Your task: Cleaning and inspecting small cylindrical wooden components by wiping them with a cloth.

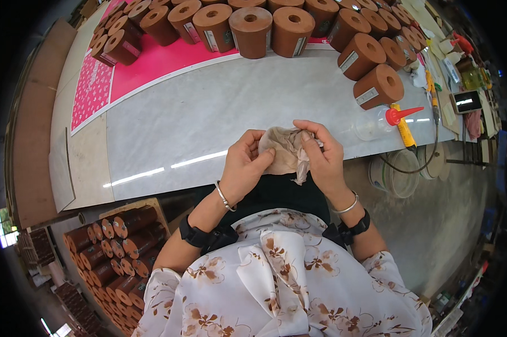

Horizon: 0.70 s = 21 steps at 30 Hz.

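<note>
Both my hands hold a crumpled beige cloth over the near edge of a grey-white worktable. My left hand grips the cloth's left side with the thumb on top. My right hand pinches its right side, and a strip of cloth hangs down beside that hand's fingers. Each wrist carries a silver bangle and a black strap.
Several brown cylindrical blocks with centre holes line the table's far side and right, one nearest. A clear squeeze bottle with red nozzle and a yellow tool lie right. A crate of brown cylinders sits lower left.
</note>
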Each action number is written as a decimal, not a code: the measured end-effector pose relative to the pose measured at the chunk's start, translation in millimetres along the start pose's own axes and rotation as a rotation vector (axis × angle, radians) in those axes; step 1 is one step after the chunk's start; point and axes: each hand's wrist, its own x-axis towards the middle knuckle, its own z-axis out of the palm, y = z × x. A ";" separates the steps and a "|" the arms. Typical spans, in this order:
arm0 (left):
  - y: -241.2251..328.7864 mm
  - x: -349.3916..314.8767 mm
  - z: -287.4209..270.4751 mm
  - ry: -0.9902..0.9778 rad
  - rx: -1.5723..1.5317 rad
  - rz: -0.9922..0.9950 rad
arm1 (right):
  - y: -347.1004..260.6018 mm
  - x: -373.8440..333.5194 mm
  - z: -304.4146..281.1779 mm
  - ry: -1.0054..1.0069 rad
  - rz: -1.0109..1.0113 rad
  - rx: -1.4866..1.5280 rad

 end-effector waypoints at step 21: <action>13.0 -5.5 -6.5 -0.166 -0.279 -0.233 | 11.0 1.6 -14.9 -0.238 0.169 0.110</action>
